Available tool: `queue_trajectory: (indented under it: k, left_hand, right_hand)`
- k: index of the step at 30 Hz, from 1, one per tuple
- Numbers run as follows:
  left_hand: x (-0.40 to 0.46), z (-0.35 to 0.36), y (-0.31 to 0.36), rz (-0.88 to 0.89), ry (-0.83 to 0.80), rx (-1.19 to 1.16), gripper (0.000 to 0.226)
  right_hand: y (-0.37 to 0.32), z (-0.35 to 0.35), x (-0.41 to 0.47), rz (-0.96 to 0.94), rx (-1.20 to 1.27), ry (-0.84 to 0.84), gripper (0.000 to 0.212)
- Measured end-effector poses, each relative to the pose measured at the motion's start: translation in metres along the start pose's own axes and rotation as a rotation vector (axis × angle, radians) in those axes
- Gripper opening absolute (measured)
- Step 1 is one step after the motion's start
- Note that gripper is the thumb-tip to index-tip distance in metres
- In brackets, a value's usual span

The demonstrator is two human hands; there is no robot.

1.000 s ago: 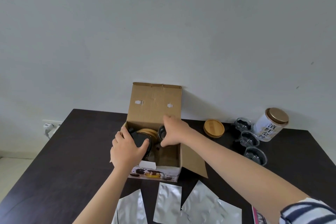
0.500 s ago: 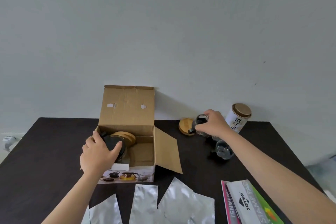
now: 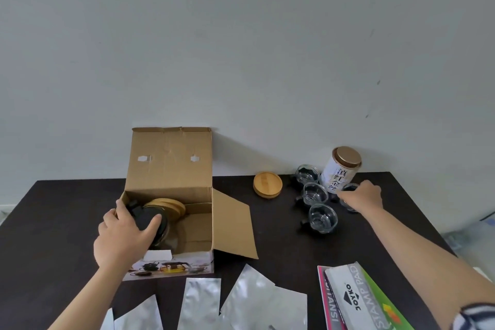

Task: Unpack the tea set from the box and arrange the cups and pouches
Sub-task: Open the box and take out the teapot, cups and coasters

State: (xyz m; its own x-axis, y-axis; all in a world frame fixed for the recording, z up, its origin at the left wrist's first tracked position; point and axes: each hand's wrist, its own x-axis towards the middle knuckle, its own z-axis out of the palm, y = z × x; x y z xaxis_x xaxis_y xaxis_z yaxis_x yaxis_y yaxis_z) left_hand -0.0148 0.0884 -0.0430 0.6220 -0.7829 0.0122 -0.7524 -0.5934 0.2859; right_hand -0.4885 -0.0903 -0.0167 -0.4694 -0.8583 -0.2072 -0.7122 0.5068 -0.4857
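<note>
An open cardboard box (image 3: 171, 169) stands on the dark table (image 3: 278, 238), lid flap up. Inside it lies a glass teapot with a black lid (image 3: 148, 218) next to bamboo lids (image 3: 167, 205). My left hand (image 3: 124, 233) grips the black-lidded teapot at the box's left side. Three small glass cups (image 3: 314, 193) with black handles stand in a row at the right. My right hand (image 3: 360, 198) rests on a fourth glass cup (image 3: 349, 189) beside them, its fingers closed over it. Several silver pouches (image 3: 203, 300) lie at the near edge.
A white tea tin with a gold lid (image 3: 340, 169) stands behind the cups against the wall. A round bamboo lid (image 3: 267, 184) lies between box and cups. The box's side flap (image 3: 233, 225) hangs open to the right. Stamp pad packaging (image 3: 359, 300) lies at the near right.
My right hand lifted a glass cup out of the box and carried it right, setting it down by the other cups and the tin. My left hand stayed on the teapot.
</note>
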Motion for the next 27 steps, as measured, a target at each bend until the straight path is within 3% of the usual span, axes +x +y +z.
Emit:
queue_trajectory:
  k: [9, 20, 24, 27]
  left_hand:
    - [0.003, 0.002, 0.0, -0.018, -0.005, 0.001, 0.098]
    - [0.004, 0.003, 0.001, -0.028, 0.002, -0.004, 0.095]
    - [0.002, 0.002, 0.002, -0.025, 0.006, -0.012, 0.095]
    - [0.002, 0.0, 0.003, -0.023, 0.006, -0.017, 0.095]
  right_hand:
    - [0.017, 0.029, 0.023, 0.043, -0.044, -0.094, 0.075]
    - [0.027, 0.042, 0.031, -0.006, 0.012, -0.084, 0.076]
    - [0.013, 0.044, 0.009, -0.168, 0.031, 0.116, 0.054]
    - [-0.009, 0.049, -0.021, -0.355, 0.114, 0.16, 0.046]
